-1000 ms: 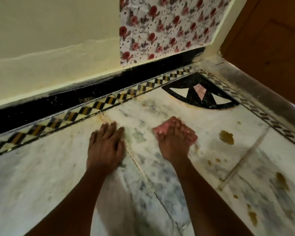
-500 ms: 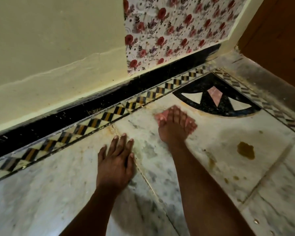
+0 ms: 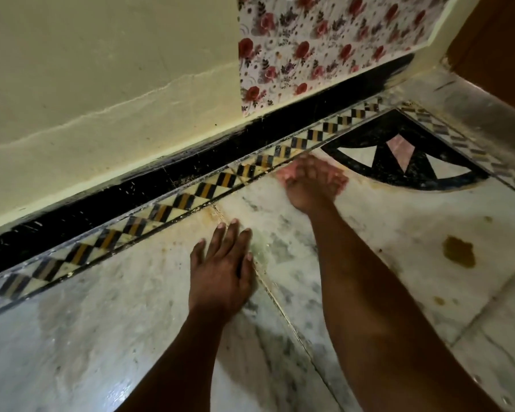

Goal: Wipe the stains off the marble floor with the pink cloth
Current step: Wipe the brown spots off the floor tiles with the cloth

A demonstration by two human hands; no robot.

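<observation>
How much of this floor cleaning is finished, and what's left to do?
Done: little can be called finished; the marble floor around the hands is smeared and patchy. In hand: the right hand presses the pink cloth near the checkered border, while the left hand rests flat. Left: the big brown stain and a smaller spot lie untouched to the right.

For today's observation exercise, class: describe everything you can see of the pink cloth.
The pink cloth is mostly hidden under the right hand, whose fingers press it flat on the marble floor. Only soft, blurred pink edges show to the left and right of the hand. It looks like thin fabric, bunched small. It lies beside the striped border strip, near the black corner inlay.
</observation>
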